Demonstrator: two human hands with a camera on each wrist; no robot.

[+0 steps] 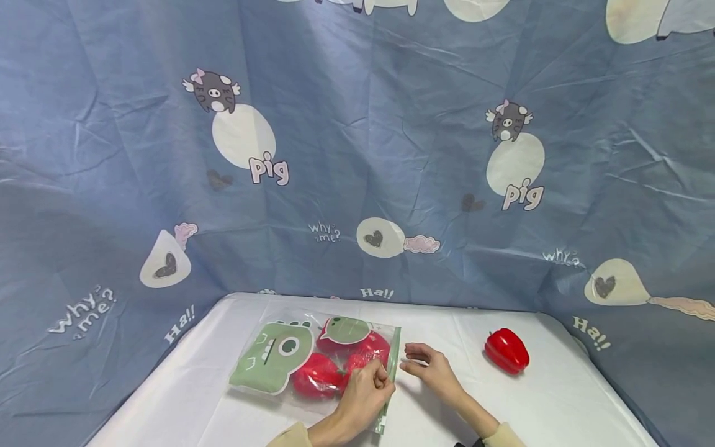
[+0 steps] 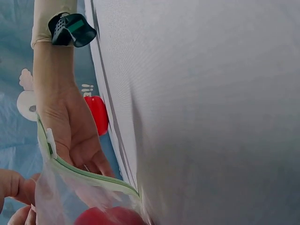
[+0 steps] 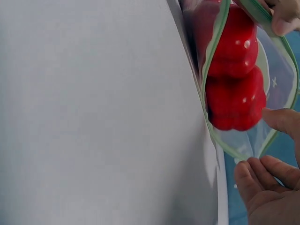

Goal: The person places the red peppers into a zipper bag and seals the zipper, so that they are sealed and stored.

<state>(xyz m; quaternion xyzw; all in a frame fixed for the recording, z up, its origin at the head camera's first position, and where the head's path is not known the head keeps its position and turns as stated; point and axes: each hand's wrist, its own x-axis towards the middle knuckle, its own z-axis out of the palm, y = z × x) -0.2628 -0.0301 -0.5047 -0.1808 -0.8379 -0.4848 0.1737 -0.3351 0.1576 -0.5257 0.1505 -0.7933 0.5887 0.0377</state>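
Note:
A clear zip bag with a green monster print lies on the table, its green-edged mouth facing right. Red bell peppers are inside it, seen through the gaping mouth in the right wrist view. My left hand pinches the upper side of the bag near the mouth; its fingertips show at the top right of the right wrist view. Just right of the mouth is my right hand, fingers loosely bent, holding nothing. Its fingertips are right at the green rim, with the thumb near a pepper.
One more red bell pepper lies alone on the right part of the white-covered table. Behind the table and along its sides hangs a blue printed cloth.

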